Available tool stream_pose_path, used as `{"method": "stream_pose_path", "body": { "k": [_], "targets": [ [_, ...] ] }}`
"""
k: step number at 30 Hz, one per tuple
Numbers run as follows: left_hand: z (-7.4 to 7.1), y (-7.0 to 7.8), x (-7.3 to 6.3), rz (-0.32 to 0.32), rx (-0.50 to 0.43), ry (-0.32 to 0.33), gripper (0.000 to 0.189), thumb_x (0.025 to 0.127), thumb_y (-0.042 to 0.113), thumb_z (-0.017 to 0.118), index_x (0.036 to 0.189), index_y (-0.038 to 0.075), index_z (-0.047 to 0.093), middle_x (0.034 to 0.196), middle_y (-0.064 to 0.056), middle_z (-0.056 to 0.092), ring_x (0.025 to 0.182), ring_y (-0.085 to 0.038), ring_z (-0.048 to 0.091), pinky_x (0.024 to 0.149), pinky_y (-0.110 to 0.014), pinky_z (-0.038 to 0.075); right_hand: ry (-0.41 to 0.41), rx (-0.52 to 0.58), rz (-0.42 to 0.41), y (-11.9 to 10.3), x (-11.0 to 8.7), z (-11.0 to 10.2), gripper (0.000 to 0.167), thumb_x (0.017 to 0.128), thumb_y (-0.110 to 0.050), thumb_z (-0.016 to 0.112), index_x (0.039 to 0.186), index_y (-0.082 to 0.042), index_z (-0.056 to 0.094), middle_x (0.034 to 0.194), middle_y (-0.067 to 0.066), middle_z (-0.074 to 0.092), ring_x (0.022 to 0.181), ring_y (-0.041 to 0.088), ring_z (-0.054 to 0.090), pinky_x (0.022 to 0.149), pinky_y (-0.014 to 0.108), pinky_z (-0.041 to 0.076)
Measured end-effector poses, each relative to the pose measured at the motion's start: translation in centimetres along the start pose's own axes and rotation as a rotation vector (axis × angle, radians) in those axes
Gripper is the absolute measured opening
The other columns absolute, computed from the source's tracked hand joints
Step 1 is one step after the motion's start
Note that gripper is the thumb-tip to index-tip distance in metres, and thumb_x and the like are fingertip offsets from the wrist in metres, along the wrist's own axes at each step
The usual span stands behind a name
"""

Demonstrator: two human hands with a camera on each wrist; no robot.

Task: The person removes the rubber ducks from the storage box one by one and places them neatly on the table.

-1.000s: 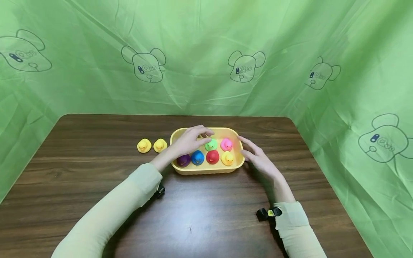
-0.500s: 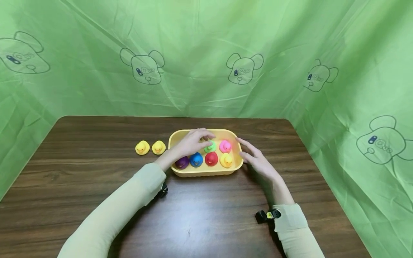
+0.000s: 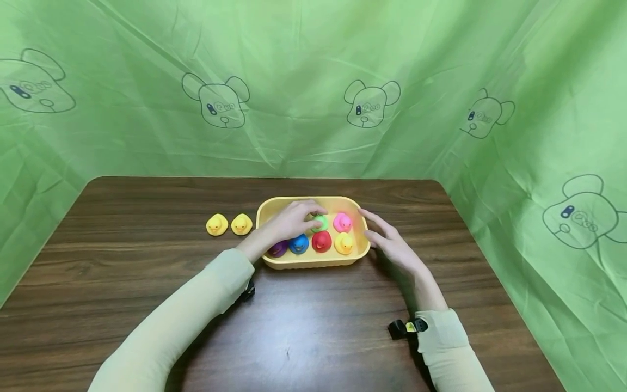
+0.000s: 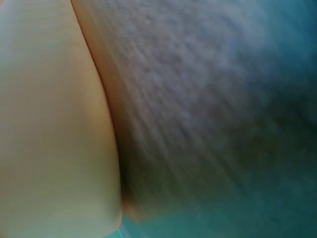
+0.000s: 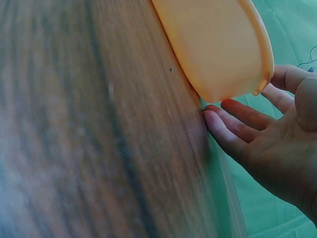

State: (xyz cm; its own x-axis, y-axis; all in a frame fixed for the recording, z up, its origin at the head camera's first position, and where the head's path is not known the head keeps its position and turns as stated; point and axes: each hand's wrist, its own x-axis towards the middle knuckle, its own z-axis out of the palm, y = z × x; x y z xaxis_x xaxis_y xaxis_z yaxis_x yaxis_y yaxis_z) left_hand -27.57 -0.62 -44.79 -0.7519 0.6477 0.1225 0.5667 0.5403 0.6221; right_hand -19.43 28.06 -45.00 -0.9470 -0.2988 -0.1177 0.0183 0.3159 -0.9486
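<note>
In the head view, a yellow oval tray (image 3: pixel 313 263) holds small rubber ducks. My left hand (image 3: pixel 291 220) reaches low into it, thumb and fingers on either side of the green rubber duck (image 3: pixel 320 221); part of the back row is hidden under that hand. In front sit a purple duck (image 3: pixel 278 249), a blue duck (image 3: pixel 299 244), a red duck (image 3: pixel 321 242) and a yellow duck (image 3: pixel 344 243). Behind stands a pink duck (image 3: pixel 342 221). My right hand (image 3: pixel 394 245) rests with extended fingers against the tray's right end; the right wrist view shows those fingers at the tray (image 5: pixel 218 44).
Two yellow ducks (image 3: pixel 217 224) stand on the wooden table (image 3: pixel 147 261) left of the tray. Green cloth (image 3: pixel 294 141) with bear outlines hangs behind and beside the table. A sleeve (image 4: pixel 54 119) and blurred tabletop fill the left wrist view.
My left hand has moved slightly right and down, its thumb and fingers closing in around the green duck. The right hand has stayed at the tray's end.
</note>
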Motion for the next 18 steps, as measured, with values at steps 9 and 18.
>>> {"method": "stream_pose_path", "body": {
  "k": [9,18],
  "targets": [
    [0.45,-0.44,-0.09,0.010,0.035,-0.016,0.036,0.098,0.022,0.071,0.133,0.011,0.069,0.131,-0.007,0.070,0.125,-0.024,0.064,0.111,-0.040,0.050,-0.003,-0.009,-0.007,0.34,-0.08,0.00,0.055,0.108,-0.024,0.054,0.160,-0.027,0.037,0.165,0.008,0.036,0.129,0.015,0.055,0.093,0.016,0.052],
    [0.25,-0.56,0.02,0.038,0.055,-0.014,0.033,0.098,0.021,0.071,0.130,0.012,0.071,0.127,-0.007,0.071,0.124,-0.026,0.064,0.112,-0.041,0.048,0.001,-0.017,-0.011,0.15,0.08,-0.12,0.055,0.108,-0.018,0.052,0.160,-0.025,0.036,0.164,0.009,0.037,0.118,0.017,0.058,0.085,0.019,0.053]
  ]
}}
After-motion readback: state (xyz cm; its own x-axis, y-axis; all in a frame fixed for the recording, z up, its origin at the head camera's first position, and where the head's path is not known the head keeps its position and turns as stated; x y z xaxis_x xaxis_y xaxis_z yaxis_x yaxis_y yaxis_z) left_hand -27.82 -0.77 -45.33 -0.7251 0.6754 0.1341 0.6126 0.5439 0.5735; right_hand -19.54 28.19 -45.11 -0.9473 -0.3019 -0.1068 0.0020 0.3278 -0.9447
